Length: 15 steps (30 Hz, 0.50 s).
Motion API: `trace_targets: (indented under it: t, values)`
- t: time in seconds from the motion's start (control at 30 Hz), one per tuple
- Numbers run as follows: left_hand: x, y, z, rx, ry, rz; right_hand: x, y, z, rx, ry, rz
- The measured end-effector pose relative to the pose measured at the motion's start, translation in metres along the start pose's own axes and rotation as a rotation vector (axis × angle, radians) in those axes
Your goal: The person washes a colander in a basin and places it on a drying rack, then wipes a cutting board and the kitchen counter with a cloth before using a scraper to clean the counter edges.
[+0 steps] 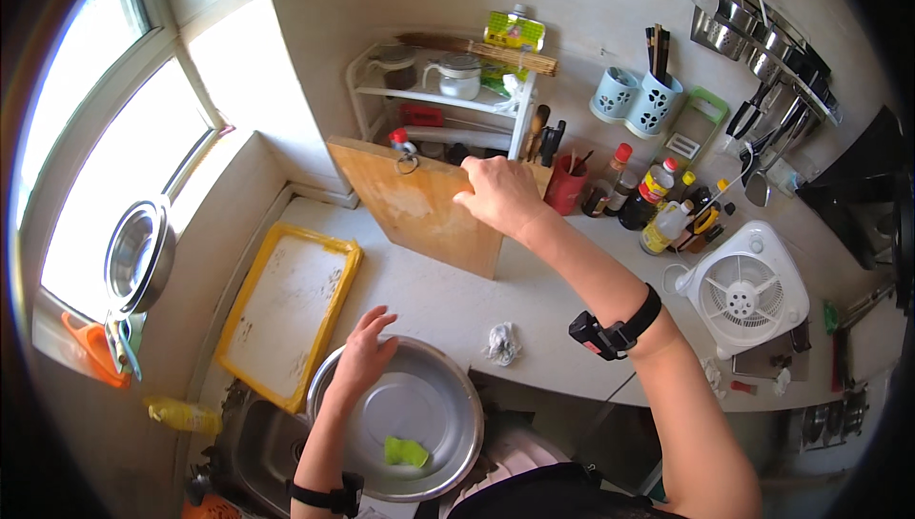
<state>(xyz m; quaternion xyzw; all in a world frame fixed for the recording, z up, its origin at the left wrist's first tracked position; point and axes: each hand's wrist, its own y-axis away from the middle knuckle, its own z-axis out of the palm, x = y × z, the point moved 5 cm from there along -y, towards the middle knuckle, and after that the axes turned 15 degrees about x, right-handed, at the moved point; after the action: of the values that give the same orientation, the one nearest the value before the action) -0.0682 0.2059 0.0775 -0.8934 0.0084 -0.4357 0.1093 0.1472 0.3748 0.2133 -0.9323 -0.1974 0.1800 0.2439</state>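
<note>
My right hand [502, 191] is at the top edge of a wooden cutting board [429, 211], thumb on the near side and the other fingertips partly hidden behind it. Upright and slightly tilted, the board stands on the white countertop [429, 290] in front of a small rack; a metal ring hangs at its upper edge. My left hand [367, 354] hovers over the rim of a wide stainless steel basin [400, 404], fingers apart and nothing in them. A green sponge or cloth [406, 452] lies inside the basin.
A yellow-rimmed board [279, 312] lies left of the basin, above a sink [268, 447]. Crumpled paper or plastic [502, 344] rests on the countertop. Sauce bottles [647, 197] and a white fan [743, 297] stand right. Behind the cutting board is the white rack [443, 94] with jars.
</note>
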Motion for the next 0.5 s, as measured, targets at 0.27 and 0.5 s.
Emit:
trace_targets:
  t: [0.27, 0.5]
  values:
    - [0.036, 0.031, 0.003, 0.028, -0.022, 0.148, -0.037, -0.012, 0.025, -0.039, 0.069, -0.128]
    - [0.051, 0.055, -0.008, 0.059, -0.067, 0.019, -0.038, -0.017, 0.022, -0.097, 0.106, -0.239]
